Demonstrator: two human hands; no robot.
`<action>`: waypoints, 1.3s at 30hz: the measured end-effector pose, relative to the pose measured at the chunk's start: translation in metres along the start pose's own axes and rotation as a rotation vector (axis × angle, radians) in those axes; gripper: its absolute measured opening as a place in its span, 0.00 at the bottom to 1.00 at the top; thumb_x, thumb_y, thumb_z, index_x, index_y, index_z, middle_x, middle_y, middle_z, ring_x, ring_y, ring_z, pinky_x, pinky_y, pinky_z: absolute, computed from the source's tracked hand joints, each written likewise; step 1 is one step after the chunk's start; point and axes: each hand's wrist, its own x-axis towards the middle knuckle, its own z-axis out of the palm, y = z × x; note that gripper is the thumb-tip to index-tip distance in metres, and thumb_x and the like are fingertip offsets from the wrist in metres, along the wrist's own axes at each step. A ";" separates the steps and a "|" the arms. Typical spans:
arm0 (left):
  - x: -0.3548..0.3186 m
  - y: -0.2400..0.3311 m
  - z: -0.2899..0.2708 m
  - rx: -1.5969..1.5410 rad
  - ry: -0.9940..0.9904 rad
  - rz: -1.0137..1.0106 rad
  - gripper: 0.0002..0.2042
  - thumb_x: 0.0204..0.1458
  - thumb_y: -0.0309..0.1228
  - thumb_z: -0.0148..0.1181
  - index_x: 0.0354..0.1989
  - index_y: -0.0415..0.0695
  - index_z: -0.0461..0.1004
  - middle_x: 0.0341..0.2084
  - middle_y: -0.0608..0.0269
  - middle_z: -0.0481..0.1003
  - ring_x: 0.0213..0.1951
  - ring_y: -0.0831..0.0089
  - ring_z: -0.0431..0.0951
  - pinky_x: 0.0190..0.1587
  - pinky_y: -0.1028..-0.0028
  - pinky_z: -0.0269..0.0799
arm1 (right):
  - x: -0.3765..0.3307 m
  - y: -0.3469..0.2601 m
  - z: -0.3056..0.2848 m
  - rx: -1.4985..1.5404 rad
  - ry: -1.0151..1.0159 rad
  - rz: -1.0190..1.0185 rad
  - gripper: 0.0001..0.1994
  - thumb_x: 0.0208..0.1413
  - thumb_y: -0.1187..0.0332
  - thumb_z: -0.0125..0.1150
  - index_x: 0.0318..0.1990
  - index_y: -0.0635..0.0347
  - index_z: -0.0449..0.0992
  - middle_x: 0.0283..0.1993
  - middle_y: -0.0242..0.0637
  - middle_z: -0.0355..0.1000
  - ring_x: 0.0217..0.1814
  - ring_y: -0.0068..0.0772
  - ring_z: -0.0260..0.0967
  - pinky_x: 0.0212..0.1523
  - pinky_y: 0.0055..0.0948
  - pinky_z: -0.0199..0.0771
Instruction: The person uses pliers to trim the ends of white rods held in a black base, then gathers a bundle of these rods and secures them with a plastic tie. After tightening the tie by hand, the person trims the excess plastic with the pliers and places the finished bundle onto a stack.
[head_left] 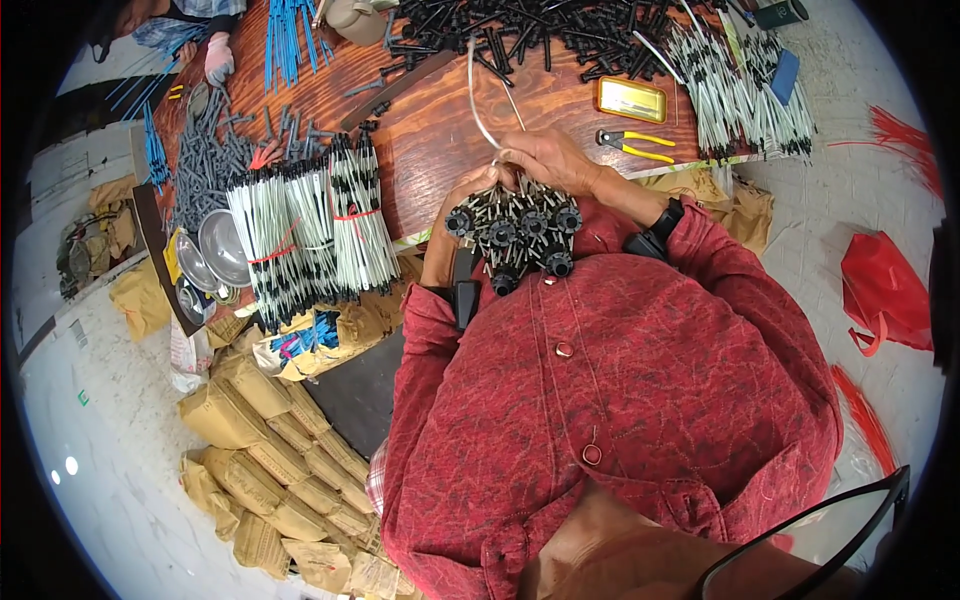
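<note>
White, slender, flexible strip (477, 110): above the red-brown wooden worktop (430, 155), pinched in the closed grip of the right hand (553, 160); left hand (466, 190), hold hidden. Seemingly done: banded white-and-black rod bundles (357, 232). Seemingly left: loose black plastic pegs (540, 25).

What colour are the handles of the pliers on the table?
The pliers' handles are yellow; they show best in the head view.

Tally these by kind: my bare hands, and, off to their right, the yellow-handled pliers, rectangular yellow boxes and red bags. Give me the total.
Bare hands: 2 (left hand, right hand)
Yellow-handled pliers: 1
Rectangular yellow box: 1
Red bag: 1
Total: 5
</note>
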 end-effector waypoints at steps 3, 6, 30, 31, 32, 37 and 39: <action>-0.001 0.003 0.004 -0.019 0.001 -0.004 0.19 0.60 0.45 0.55 0.33 0.38 0.76 0.31 0.59 0.77 0.31 0.75 0.76 0.36 0.77 0.72 | -0.001 -0.004 0.000 -0.009 -0.037 0.131 0.11 0.64 0.63 0.49 0.35 0.60 0.69 0.30 0.47 0.72 0.33 0.53 0.73 0.33 0.45 0.71; 0.003 0.005 -0.001 0.076 -0.020 -0.002 0.21 0.60 0.45 0.54 0.34 0.35 0.78 0.34 0.57 0.77 0.34 0.73 0.77 0.40 0.76 0.73 | -0.003 -0.006 0.001 -0.034 -0.008 0.166 0.12 0.64 0.61 0.49 0.34 0.60 0.69 0.27 0.48 0.71 0.32 0.53 0.72 0.33 0.45 0.70; -0.004 0.065 0.021 1.573 0.136 0.722 0.05 0.47 0.28 0.67 0.31 0.43 0.81 0.41 0.58 0.75 0.50 0.60 0.73 0.51 0.63 0.69 | -0.008 0.018 0.014 -0.090 -0.216 0.330 0.15 0.61 0.58 0.47 0.33 0.60 0.73 0.28 0.45 0.73 0.31 0.47 0.71 0.37 0.46 0.68; -0.004 0.065 0.022 1.575 0.137 0.721 0.05 0.47 0.28 0.67 0.31 0.43 0.81 0.41 0.58 0.75 0.50 0.60 0.73 0.51 0.63 0.69 | -0.007 0.019 0.014 -0.048 -0.266 0.353 0.14 0.62 0.59 0.49 0.34 0.60 0.73 0.28 0.44 0.72 0.31 0.44 0.71 0.36 0.44 0.68; -0.004 0.066 0.022 1.580 0.119 0.794 0.04 0.47 0.28 0.66 0.31 0.44 0.80 0.40 0.59 0.75 0.47 0.59 0.74 0.48 0.63 0.70 | -0.007 0.020 0.014 -0.006 -0.316 0.377 0.13 0.62 0.59 0.50 0.35 0.60 0.72 0.28 0.42 0.71 0.31 0.41 0.70 0.35 0.41 0.68; -0.008 0.051 0.010 1.501 0.108 0.567 0.06 0.48 0.30 0.66 0.34 0.45 0.77 0.35 0.60 0.78 0.38 0.60 0.79 0.42 0.66 0.75 | -0.009 0.023 0.017 0.244 -0.328 0.428 0.12 0.64 0.60 0.51 0.36 0.59 0.74 0.28 0.34 0.70 0.32 0.26 0.67 0.35 0.32 0.68; -0.007 0.044 0.006 1.446 0.116 0.387 0.08 0.49 0.30 0.66 0.36 0.45 0.77 0.34 0.59 0.79 0.37 0.60 0.80 0.41 0.68 0.76 | -0.009 0.022 0.018 0.253 -0.304 0.451 0.12 0.64 0.60 0.51 0.37 0.60 0.74 0.28 0.32 0.70 0.32 0.25 0.67 0.35 0.31 0.68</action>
